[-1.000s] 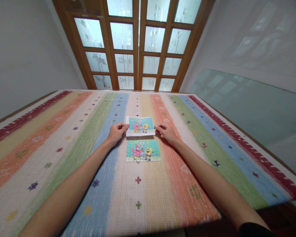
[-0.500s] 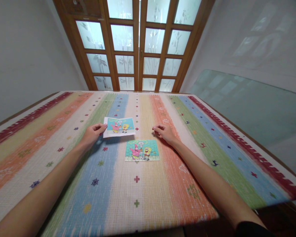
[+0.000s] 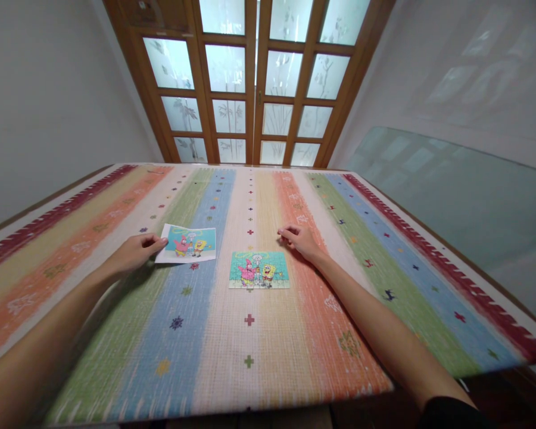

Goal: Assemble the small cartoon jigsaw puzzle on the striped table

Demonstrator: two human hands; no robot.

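My left hand [image 3: 138, 250] pinches the left edge of a printed picture sheet [image 3: 190, 244], a cartoon scene with pink, yellow and teal figures. The sheet is slightly creased and sits low over the cloth. To its right, flat on the cloth, lies an assembled jigsaw puzzle [image 3: 259, 270] with the same cartoon picture; piece seams show across it. Beyond the puzzle's upper right corner, my right hand [image 3: 300, 239] rests near the orange stripe. Its fingers are curled together, and nothing shows in them.
A striped tablecloth [image 3: 223, 357] covers the long table. Behind the far edge stand wooden doors with frosted panes [image 3: 229, 116]. A glass panel [image 3: 451, 196] leans by the right wall, and pale walls flank both sides.
My left hand has drawn the picture sheet left and toward me, away from the puzzle, and lowered it. The right hand stays almost in place. The view has shifted slightly.
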